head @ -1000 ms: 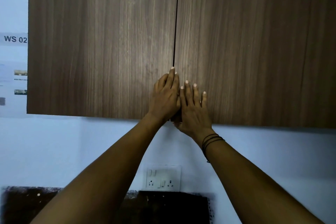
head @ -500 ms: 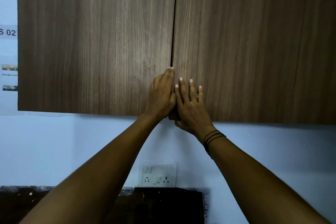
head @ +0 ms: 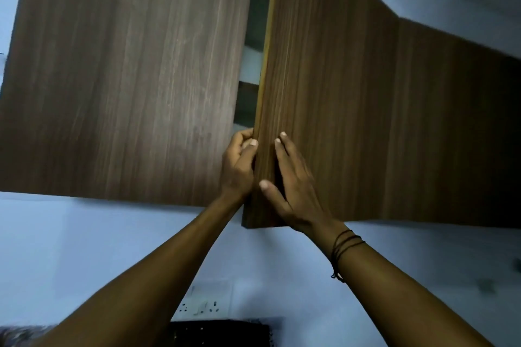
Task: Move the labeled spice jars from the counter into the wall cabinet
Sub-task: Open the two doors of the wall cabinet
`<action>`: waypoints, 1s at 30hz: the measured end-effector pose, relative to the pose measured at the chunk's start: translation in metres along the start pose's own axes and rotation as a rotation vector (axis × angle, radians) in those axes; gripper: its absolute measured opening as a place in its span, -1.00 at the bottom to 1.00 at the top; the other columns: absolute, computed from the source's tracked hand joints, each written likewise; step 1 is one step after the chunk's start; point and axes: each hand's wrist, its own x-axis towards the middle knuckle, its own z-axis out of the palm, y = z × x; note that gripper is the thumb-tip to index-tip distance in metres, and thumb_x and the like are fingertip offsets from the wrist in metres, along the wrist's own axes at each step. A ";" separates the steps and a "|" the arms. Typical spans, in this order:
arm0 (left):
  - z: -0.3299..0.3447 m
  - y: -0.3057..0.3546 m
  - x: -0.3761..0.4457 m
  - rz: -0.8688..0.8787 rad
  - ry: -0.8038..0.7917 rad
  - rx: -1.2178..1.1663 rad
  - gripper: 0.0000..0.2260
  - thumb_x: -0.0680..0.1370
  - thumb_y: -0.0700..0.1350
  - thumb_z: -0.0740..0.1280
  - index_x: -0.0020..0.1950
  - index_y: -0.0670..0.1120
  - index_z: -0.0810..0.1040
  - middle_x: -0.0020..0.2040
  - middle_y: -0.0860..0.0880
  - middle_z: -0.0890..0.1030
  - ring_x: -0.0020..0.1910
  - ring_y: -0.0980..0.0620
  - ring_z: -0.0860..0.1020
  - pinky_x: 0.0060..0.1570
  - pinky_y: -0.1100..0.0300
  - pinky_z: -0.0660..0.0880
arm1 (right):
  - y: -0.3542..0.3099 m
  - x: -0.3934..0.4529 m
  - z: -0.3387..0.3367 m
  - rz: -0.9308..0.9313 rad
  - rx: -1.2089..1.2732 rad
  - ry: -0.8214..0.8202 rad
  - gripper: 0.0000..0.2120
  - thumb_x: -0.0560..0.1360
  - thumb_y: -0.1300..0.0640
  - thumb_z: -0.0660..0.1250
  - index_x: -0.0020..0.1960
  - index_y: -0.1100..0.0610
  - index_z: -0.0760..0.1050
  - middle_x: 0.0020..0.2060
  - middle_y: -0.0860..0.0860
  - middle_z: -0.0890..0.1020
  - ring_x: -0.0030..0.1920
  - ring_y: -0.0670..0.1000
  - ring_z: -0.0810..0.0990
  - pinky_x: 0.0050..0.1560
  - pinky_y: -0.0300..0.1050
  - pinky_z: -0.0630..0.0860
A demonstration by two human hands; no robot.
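Reaching upward, both forearms extend from the bottom of the view toward the wall cabinet (head: 451,121). The right hand (head: 293,191), with dark thread bands (head: 345,245) at the wrist, lies on the face of the right door (head: 324,79), fingers (head: 282,146) straight against the wood and thumb spread near the door's lower edge. The left hand (head: 238,163) curls its fingers around the inner edge of the same door. This door stands ajar; the left door (head: 127,79) is also slightly out. Between them a shelf (head: 249,65) is partly visible. A switch plate (head: 205,304) sits on the wall below. No spice jars are in view.
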 end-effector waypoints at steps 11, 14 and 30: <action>0.112 0.092 -0.022 0.036 -0.074 -0.333 -0.89 0.56 -0.08 0.21 0.01 -0.06 0.49 -0.14 0.06 0.59 -0.12 0.14 0.59 -0.09 0.23 0.54 | -0.033 -0.003 -0.117 0.340 0.178 0.383 -0.46 0.59 -0.01 0.07 0.55 0.11 0.23 0.49 -0.03 0.29 0.46 -0.06 0.27 0.47 -0.06 0.28; 0.144 0.107 -0.034 0.005 -0.153 -0.514 -0.76 0.58 -0.10 0.16 0.22 0.00 0.48 0.14 -0.04 0.61 0.16 0.03 0.60 0.13 0.18 0.54 | -0.028 -0.017 -0.146 0.329 0.189 0.399 -0.49 0.60 0.03 0.06 0.53 0.12 0.28 0.45 -0.03 0.35 0.42 -0.08 0.36 0.43 0.02 0.36; 0.366 0.143 -0.086 0.207 -0.351 -0.106 -0.51 0.64 0.06 -0.09 0.54 0.15 -0.17 0.61 0.12 -0.20 0.59 0.18 -0.23 0.56 0.08 -0.28 | 0.055 -0.095 -0.312 0.618 0.092 0.632 -0.64 0.63 0.19 0.08 0.29 0.04 0.56 0.04 -0.09 0.69 0.03 -0.15 0.65 0.06 -0.11 0.63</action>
